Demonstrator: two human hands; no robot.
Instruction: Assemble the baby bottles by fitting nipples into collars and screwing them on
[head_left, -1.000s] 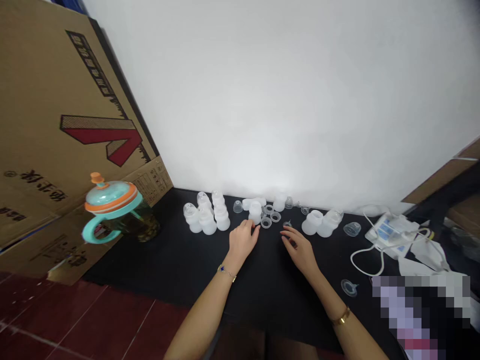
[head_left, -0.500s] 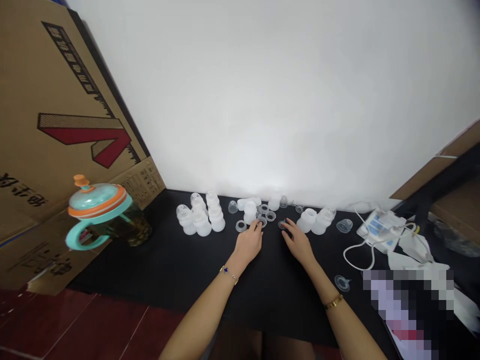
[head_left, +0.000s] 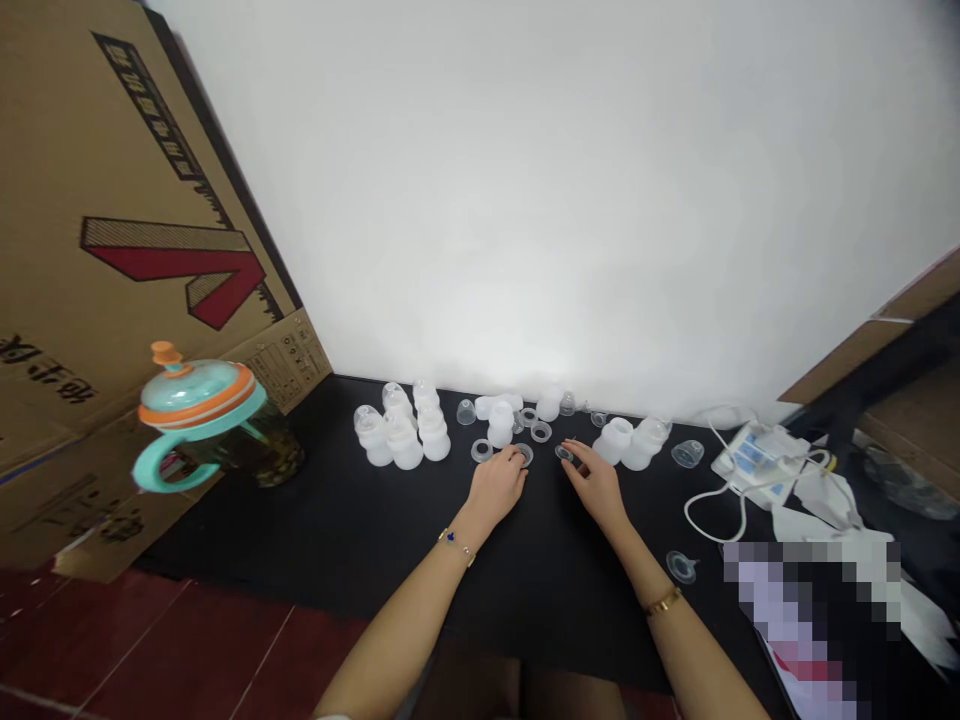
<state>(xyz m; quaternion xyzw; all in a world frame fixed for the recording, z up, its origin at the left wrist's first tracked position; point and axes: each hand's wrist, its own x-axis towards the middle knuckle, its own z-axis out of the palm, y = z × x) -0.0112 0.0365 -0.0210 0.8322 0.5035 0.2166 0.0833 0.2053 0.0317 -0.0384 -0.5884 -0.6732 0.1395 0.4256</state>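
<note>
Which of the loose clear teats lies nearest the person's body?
The lone teat beside the right forearm, on its outer side. The others, including the teat at the right hand, lie nearer the wall.

Left hand [head_left: 496,490]: bare. Left forearm [head_left: 405,635]: slender gold-coloured chain bracelet [head_left: 469,558] with dark blue clover-shaped charm [head_left: 451,537]; narrow whitish edge [head_left: 332,716] near the elbow end, material indeterminable. Right hand [head_left: 598,487]: bare. Right forearm [head_left: 697,650]: gold-coloured, curved band bracelet [head_left: 664,602], finer markings too small to read.
</note>
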